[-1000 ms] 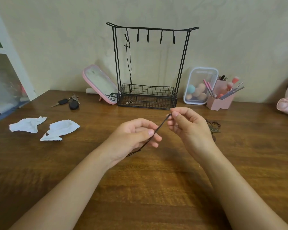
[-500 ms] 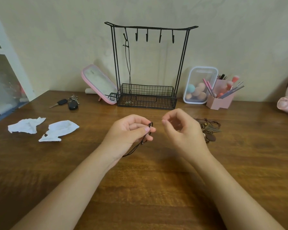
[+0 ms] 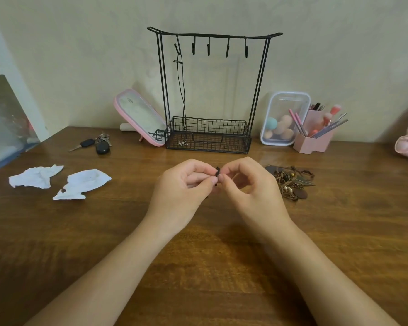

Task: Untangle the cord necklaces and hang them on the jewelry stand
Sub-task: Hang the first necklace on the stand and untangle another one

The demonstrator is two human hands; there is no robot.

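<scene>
I watch the left hand [image 3: 183, 187] and right hand [image 3: 251, 188] pinch a black cord [image 3: 218, 171] between curled fingers [image 3: 196, 169] over the bench [image 3: 210, 267]; tangled necklaces [image 3: 290, 182] lie beside the right hand, a hanging necklace [image 3: 182, 95] on the jewelry stand [image 3: 212, 35].

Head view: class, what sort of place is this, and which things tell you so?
Probably a home dressing table: a pink mirror, a pink holder of makeup brushes beside a box of sponges, and a wire jewelry stand.

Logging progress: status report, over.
Both pinch black cord: left hand, right hand. One necklace hangs on stand, leftmost hook. At right, tangled pile; nothing blocks stand.
</scene>
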